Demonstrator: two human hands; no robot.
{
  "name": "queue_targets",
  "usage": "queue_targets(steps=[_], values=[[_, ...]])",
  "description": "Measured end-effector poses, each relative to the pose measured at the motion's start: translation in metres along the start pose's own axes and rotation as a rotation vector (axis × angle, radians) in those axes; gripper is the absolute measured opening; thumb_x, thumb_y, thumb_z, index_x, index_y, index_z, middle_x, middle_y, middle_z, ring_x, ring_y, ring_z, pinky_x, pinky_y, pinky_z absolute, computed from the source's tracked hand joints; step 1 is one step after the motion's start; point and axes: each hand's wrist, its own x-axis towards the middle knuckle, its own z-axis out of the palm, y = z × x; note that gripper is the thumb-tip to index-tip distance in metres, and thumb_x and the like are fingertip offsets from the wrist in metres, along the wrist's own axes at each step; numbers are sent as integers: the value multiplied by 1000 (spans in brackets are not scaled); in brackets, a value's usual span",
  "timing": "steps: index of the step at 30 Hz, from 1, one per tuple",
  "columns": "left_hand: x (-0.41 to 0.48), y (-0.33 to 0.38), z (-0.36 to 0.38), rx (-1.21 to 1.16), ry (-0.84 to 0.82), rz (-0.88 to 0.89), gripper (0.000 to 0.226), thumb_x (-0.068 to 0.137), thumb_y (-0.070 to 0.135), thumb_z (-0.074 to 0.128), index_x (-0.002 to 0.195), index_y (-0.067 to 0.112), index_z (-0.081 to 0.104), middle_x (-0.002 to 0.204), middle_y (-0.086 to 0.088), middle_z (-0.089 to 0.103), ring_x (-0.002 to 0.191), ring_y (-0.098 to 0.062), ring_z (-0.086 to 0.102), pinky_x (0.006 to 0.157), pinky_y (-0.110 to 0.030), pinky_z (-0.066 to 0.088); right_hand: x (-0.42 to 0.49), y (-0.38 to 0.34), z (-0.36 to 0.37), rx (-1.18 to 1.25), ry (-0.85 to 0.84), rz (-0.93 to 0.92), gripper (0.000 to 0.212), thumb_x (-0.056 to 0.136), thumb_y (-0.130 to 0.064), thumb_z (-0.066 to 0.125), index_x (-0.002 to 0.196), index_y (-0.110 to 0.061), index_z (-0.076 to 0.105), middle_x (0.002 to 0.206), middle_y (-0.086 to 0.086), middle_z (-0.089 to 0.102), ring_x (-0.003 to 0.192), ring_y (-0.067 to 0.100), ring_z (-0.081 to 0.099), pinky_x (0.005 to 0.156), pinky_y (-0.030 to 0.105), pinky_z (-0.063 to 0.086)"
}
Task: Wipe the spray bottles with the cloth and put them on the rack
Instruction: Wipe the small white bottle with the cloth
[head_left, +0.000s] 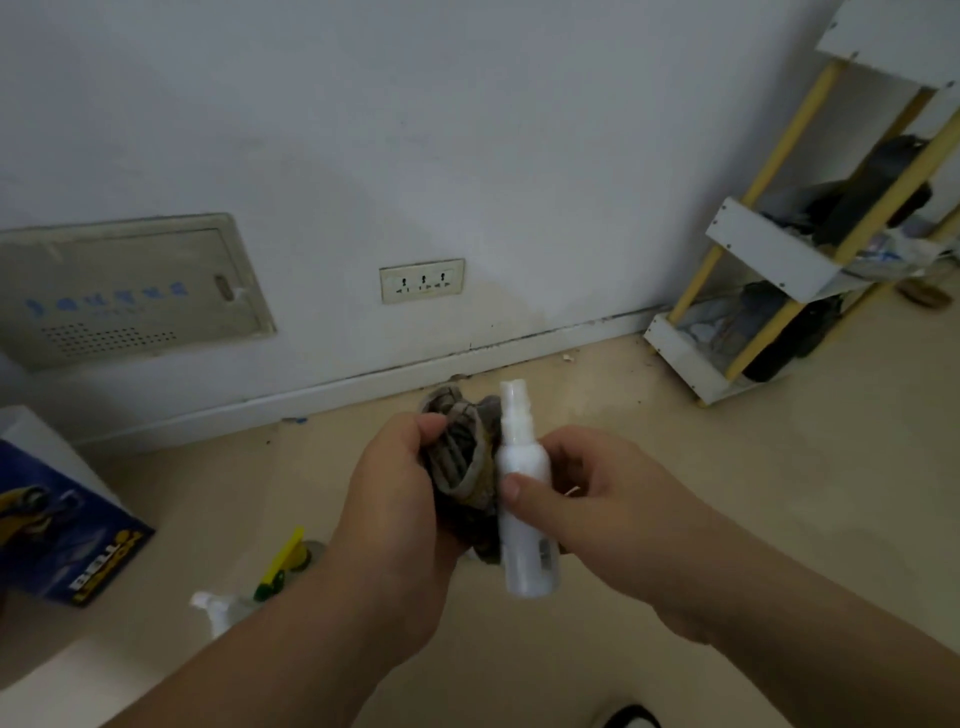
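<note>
My right hand grips a small white spray bottle upright, nozzle up, in the middle of the view. My left hand holds a bunched grey-brown cloth that presses against the bottle's left side. A white rack with yellow posts stands on the floor at the right, against the wall. More spray bottles lie on the floor at lower left: one with a yellow nozzle and a clear one with a white head, partly hidden by my left forearm.
A blue printed box sits on the floor at the left. The wall ahead carries a socket plate and a beige panel. The rack's shelves hold dark clothes and shoes. Beige floor lies between me and the rack.
</note>
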Motion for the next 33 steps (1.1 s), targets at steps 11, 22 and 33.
queue_targets(steps=[11,22,33], values=[[10,0,-6,-110,-60,-45,51,100,28,31,123,8,72,114,-17,77,110,-36,71,88,-47,53,18,6,3,-14,61,-56,37,79,-47,82,91,-16,66,88,5,74,80,24,73,64,30,59],[30,-4,-6,110,-213,69,39,93,30,55,127,19,70,121,-9,76,114,-27,71,90,-39,56,39,7,-1,-129,121,-189,31,74,-32,85,83,-20,58,69,-11,65,55,1,58,50,17,47],[31,-4,1,203,177,-55,37,99,49,61,111,15,70,101,-7,76,95,-27,72,89,-40,58,47,18,37,-832,242,-599,42,73,-45,72,75,-28,35,67,-11,46,51,9,30,47,24,21]])
